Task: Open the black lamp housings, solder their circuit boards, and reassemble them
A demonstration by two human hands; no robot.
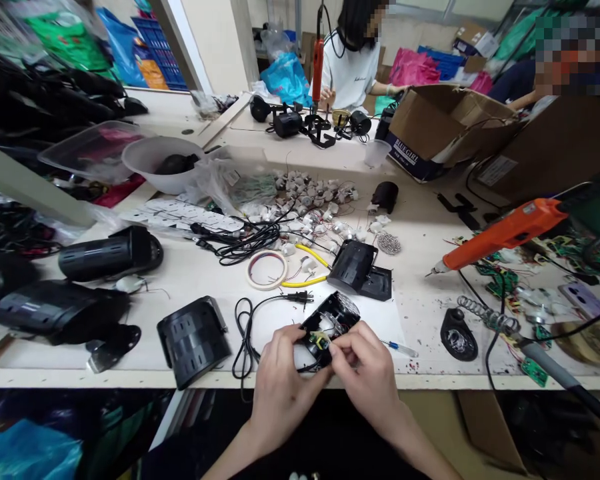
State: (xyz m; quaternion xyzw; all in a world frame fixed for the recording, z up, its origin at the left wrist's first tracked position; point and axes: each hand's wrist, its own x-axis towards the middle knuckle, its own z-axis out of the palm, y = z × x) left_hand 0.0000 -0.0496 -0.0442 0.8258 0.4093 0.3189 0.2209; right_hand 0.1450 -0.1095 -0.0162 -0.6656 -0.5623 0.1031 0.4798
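Observation:
A black plastic lamp housing (351, 308) lies open side up near the table's front edge, wires and a small circuit board (320, 339) showing inside. My left hand (286, 373) grips its left side, fingers curled over the rim. At the right side, the thumb and fingers of my right hand (367, 367) are pinched together by the board; whatever they hold is too small to make out. A black cord with a two-pin plug (300, 297) lies left of the housing. Just beyond sits another black housing (351, 265) with a square flap, beside yellow-handled pliers (305, 282).
A tape roll (268, 269) and a heap of small white parts (315, 190) lie farther back. Black housings (194, 339) stand left. An orange electric screwdriver (503, 233) hangs at right, above circuit boards. A small screwdriver (403, 349) is close to my right hand. Co-workers sit opposite.

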